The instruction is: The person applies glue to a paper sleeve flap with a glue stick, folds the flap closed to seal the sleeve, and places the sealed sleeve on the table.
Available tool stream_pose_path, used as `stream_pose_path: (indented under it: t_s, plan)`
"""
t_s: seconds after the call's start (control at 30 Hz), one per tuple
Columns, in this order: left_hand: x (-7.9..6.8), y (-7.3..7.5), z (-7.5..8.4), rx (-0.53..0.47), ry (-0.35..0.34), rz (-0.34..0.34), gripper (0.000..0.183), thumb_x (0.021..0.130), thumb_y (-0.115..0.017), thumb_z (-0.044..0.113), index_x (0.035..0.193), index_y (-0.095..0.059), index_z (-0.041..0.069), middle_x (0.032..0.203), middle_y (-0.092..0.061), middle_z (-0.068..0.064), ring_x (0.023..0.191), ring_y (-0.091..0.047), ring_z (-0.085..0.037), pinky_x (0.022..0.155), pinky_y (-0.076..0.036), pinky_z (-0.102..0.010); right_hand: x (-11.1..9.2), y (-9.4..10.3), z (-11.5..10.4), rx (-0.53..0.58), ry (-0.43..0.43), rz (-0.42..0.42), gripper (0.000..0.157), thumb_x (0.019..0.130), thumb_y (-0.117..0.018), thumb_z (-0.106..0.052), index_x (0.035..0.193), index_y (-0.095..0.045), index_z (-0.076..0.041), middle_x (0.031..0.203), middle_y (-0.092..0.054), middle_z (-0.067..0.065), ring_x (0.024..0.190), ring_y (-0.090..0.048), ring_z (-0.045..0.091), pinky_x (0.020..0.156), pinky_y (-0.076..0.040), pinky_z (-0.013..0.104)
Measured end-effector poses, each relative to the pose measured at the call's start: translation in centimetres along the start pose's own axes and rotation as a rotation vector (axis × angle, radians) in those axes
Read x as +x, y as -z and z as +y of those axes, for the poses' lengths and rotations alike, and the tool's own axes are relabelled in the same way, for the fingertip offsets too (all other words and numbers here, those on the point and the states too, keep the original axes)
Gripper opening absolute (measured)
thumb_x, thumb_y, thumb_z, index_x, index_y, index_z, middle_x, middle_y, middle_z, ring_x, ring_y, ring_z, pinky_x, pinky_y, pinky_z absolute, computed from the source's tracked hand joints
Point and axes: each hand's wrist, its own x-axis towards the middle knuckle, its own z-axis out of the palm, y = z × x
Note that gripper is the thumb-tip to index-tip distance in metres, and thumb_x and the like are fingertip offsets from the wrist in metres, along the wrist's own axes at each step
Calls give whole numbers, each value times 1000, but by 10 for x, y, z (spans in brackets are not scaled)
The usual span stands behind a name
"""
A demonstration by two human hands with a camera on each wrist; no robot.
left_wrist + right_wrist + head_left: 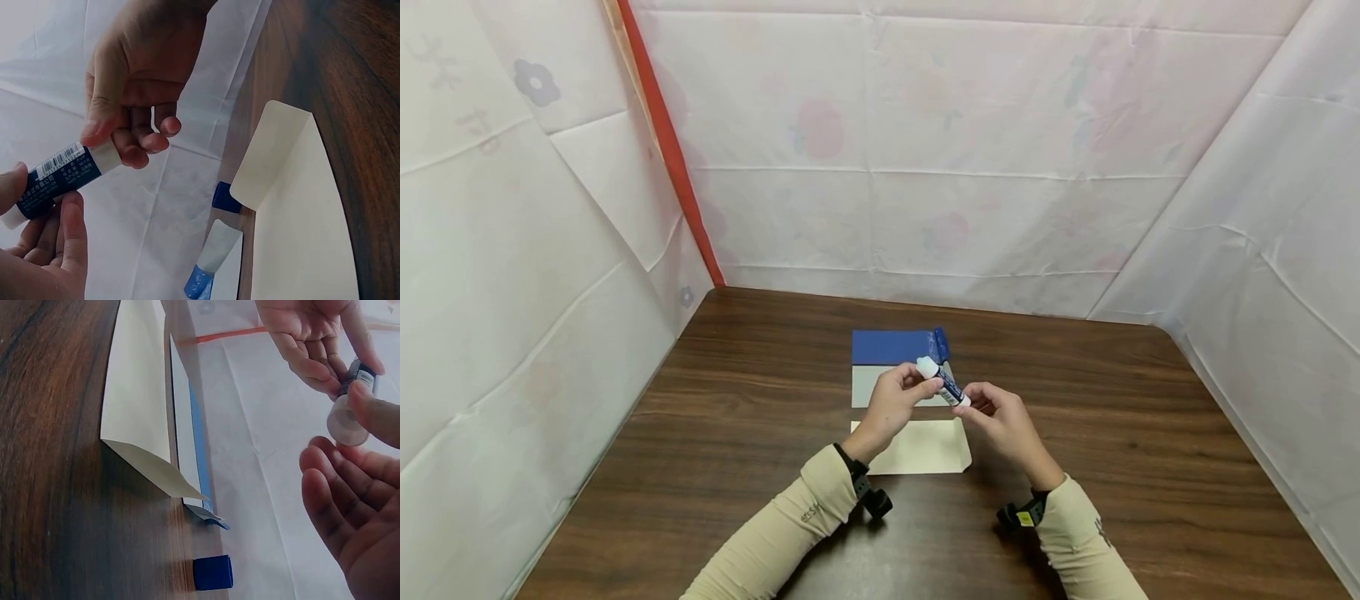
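A glue stick [952, 388] with a dark blue label and white ends is held up between both hands, tilted, its cap off. My left hand [891, 407] grips the barrel between thumb and fingers, near the uncapped end. With thumb and fingertips my right hand [1006, 423] pinches the white base [104, 156] at the other end. Below the hands lies a cream envelope [925, 450], its flap [153, 467] unfolded to the right. Behind it is a blue and grey envelope [891, 347], partly hidden by the left hand, with whitish smears near its right end.
The blue cap [213, 572] stands on the wooden table [737, 417], off the flap ends of the envelopes. White patterned cloth [985, 167] hangs round the back and sides of the table, with a red strip [670, 150] at the back left corner.
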Motion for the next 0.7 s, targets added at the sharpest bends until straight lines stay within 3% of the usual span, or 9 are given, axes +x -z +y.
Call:
stream_pose_path:
  t_s: [0.13,0.3,0.43,0.57,0.7]
  plan:
    - [1,1,-1,14,-4,-8,24,92,-68,17,103,-64,-4,96,-70,-17,83,-64,-7,87,-55,-33,0,3,4,20,11,-113,16,96,-60,-13,104,-66,0,84,-66,10,69,-57,6,63,-52,22]
    - [0,2,-2,27,6,-18,23,92,-68,19,101,-64,-3,94,-71,-15,86,-66,-12,90,-53,-43,0,7,8,71,-6,-258,26,103,-47,-13,111,-63,6,84,-67,15,70,-63,17,66,-56,29]
    - [0,3,-3,32,15,0,24,90,-70,22,97,-65,-1,90,-71,-11,88,-67,-21,91,-51,-50,1,6,6,100,-24,-220,25,102,-51,-14,114,-62,5,86,-66,17,71,-63,23,65,-56,29]
    - [0,2,-2,1,24,9,24,88,-73,23,95,-66,1,86,-72,-6,90,-69,-28,92,-50,-53,0,1,3,103,-38,-128,22,92,-66,-10,110,-61,2,87,-65,15,68,-59,12,61,-52,23]
    - [0,2,-2,-23,27,14,23,88,-73,21,94,-66,0,85,-72,-5,94,-68,-34,92,-50,-55,1,-1,-10,40,-25,-74,19,86,-71,-4,99,-60,3,80,-65,14,64,-52,5,57,-46,19]
